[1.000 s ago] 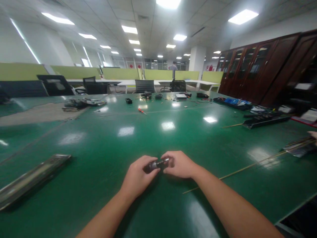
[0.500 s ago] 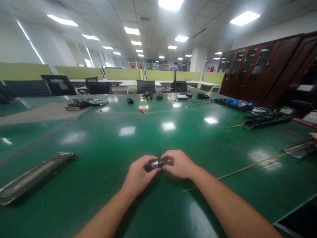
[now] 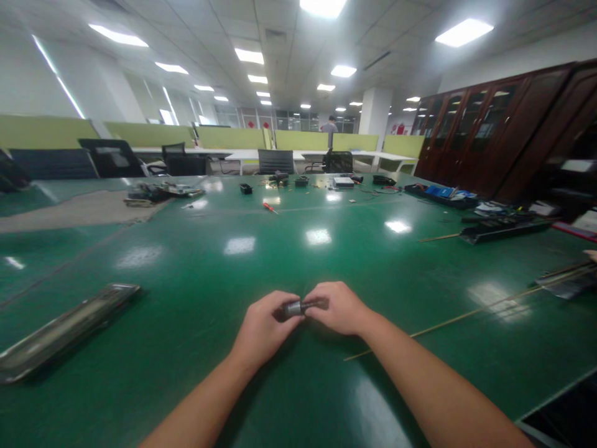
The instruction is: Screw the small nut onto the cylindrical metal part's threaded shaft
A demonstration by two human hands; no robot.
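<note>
Close in front of me, my left hand (image 3: 267,322) is closed around a small silver-and-dark metal cylinder (image 3: 293,308), which lies roughly sideways. From its right end runs a thin dark shaft (image 3: 312,303); I cannot make out whether the two are one piece. My right hand (image 3: 338,310) pinches this shaft between thumb and fingers. The fingertips of both hands nearly meet. My palms hide part of the cylinder and the shaft's far end. A long thin brass-coloured rod (image 3: 448,322) lies beneath my right forearm.
On the green table (image 3: 209,249) a long metal housing (image 3: 65,333) lies at left. An orange-handled screwdriver (image 3: 268,207) lies farther off. Small parts and a power drill (image 3: 278,178) sit at the far edge. At right are a black trough (image 3: 504,229) and part of another person's hand (image 3: 591,255).
The right fingers have shifted very slightly on the shaft. Both hands keep nearly the same place, and the view has moved a little.
</note>
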